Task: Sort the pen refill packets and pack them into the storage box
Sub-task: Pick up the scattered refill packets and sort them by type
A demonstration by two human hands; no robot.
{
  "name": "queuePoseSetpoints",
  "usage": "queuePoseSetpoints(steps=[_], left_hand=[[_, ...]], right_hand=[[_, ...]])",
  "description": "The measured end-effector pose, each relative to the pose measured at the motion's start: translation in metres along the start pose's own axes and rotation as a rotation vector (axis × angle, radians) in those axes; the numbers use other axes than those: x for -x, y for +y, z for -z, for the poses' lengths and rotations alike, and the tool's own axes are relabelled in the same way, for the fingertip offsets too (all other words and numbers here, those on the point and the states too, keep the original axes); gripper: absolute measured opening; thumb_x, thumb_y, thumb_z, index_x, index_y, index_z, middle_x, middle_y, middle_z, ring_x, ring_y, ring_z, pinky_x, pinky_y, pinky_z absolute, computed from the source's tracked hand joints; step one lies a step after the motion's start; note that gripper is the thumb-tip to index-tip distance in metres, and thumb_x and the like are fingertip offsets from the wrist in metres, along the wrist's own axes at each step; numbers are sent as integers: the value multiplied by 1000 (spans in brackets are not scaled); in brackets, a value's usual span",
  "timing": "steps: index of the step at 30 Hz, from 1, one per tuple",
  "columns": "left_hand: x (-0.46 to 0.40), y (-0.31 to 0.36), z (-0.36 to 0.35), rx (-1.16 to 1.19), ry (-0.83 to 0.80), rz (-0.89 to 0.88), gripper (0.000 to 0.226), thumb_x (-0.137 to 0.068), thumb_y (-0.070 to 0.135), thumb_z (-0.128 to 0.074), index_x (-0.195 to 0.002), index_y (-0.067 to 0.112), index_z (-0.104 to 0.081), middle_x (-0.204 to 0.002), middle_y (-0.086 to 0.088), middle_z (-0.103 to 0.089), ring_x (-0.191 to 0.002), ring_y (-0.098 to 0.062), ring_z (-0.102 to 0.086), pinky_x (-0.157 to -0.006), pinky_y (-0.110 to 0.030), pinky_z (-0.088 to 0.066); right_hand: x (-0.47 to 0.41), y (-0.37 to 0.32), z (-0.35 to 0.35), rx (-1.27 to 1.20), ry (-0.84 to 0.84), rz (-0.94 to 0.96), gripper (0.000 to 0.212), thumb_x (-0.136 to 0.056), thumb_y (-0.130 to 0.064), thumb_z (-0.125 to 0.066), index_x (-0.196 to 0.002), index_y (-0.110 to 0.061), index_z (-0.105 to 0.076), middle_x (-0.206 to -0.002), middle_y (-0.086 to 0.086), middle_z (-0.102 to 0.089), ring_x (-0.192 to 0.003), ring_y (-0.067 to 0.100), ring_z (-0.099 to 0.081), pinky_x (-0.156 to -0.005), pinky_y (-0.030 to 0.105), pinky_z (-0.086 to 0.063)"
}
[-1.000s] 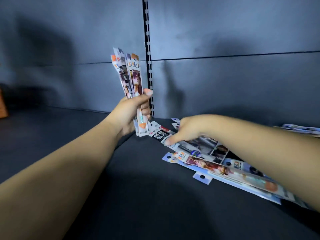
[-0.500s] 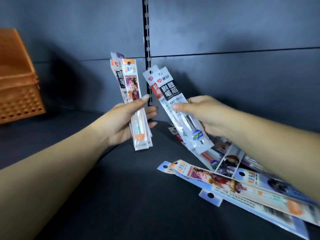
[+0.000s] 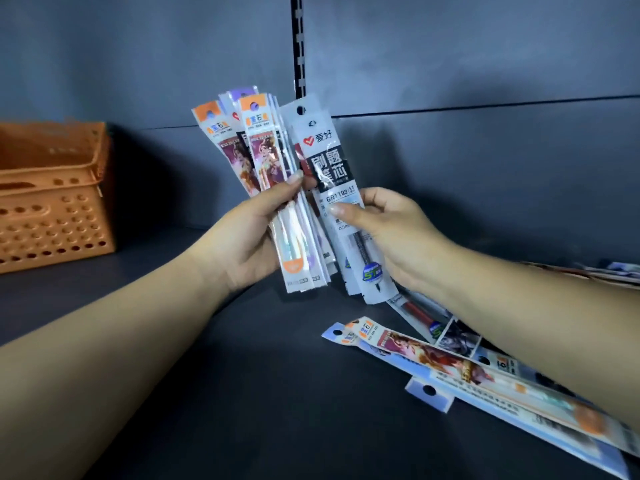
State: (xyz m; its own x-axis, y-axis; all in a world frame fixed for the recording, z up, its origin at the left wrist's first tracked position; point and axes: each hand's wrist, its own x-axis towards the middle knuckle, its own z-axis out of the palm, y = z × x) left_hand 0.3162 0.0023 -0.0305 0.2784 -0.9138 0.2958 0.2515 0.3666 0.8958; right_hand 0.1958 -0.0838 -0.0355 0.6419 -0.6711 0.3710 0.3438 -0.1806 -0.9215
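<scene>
My left hand (image 3: 249, 237) grips an upright fan of several pen refill packets (image 3: 256, 157) with orange tops and cartoon prints. My right hand (image 3: 391, 233) holds white packets with a black label (image 3: 329, 164), pressed against the right side of that fan. More refill packets (image 3: 450, 365) lie scattered on the dark shelf at the lower right, under my right forearm. An orange perforated storage box (image 3: 55, 209) stands at the far left on the shelf.
The dark grey shelf surface (image 3: 263, 393) stretches between the box and the loose packets. A grey back wall with a slotted upright rail (image 3: 298, 46) rises behind. More packets (image 3: 620, 271) show at the right edge.
My right hand lifted the black-label packets off the shelf pile and brought them left against the stack in my left hand. The view shifted, bringing the orange box into sight.
</scene>
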Motion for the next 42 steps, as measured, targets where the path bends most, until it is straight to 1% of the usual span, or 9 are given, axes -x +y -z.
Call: queuePoseSetpoints(steps=[4,9,17,21,26,30,33,36,42], left_hand=[[0,4,1,4,-49,-51,21,-75,31,-55,-71,20,-73,-89,-4,-70,-81,-20,-70,-77,-36,-58],[-1,6,-1,-15,-87,-80,23,-73,27,-53,-76,18,-74,-89,-5,-74,-82,-20,-71,-72,-35,-59],[0,8,4,-47,-6,-72,29,-70,26,-57,-93,11,-66,-97,-10,-71,-84,-22,-71,-71,-36,-58],[0,8,5,-24,1,-78,24,-73,25,-57,-91,13,-66,-98,-9,-70,-84,-21,-70,-72,-36,-58],[0,12,2,-13,35,-166,18,-81,20,-53,-93,16,-66,-91,-3,-73,-83,-18,-70,-72,-35,-58],[-2,29,12,55,136,-222,20,-91,20,-44,-82,21,-62,-94,-6,-69,-86,-21,-69,-77,-40,-58],[-2,35,25,25,234,-204,20,-94,24,-41,-78,23,-53,-71,3,-68,-67,-12,-67,-67,-27,-57],[-1,25,22,-34,193,-105,20,-92,29,-44,-75,22,-50,-47,10,-49,-43,-6,-48,-55,-19,-48],[3,9,14,-153,10,65,23,-68,30,-74,-79,18,-57,-43,8,-41,-40,-6,-41,-50,-20,-46]], right_hand=[[1,5,-2,69,-21,-27,10,-76,-18,-69,-68,-18,-62,-77,1,-67,-84,21,-62,-96,46,-48],[0,7,1,158,-24,-22,19,-75,-27,-70,-59,-20,-64,-75,0,-68,-85,21,-62,-97,51,-46],[3,10,0,171,-38,-63,19,-78,-40,-63,-74,-21,-67,-97,8,-71,-105,29,-63,-100,47,-44],[4,9,-1,174,-59,-62,39,-82,-50,-54,-104,-19,-63,-123,7,-63,-117,22,-56,-107,45,-37],[2,7,2,189,-85,-70,16,-84,-27,-60,-93,-15,-66,-102,5,-71,-105,21,-62,-104,42,-41],[2,5,5,120,-58,-23,10,-82,-16,-62,-74,-20,-68,-60,-9,-70,-60,4,-65,-70,24,-55],[-1,2,6,32,16,15,15,-82,-12,-63,-69,-18,-68,-63,-6,-70,-61,10,-64,-72,31,-56],[-4,-4,6,-26,20,18,19,-82,-10,-62,-64,-16,-67,-63,-4,-71,-61,10,-65,-78,37,-55],[-1,-5,-1,-5,-5,16,9,-83,-11,-61,-76,-14,-65,-80,4,-68,-75,19,-61,-86,44,-51]])
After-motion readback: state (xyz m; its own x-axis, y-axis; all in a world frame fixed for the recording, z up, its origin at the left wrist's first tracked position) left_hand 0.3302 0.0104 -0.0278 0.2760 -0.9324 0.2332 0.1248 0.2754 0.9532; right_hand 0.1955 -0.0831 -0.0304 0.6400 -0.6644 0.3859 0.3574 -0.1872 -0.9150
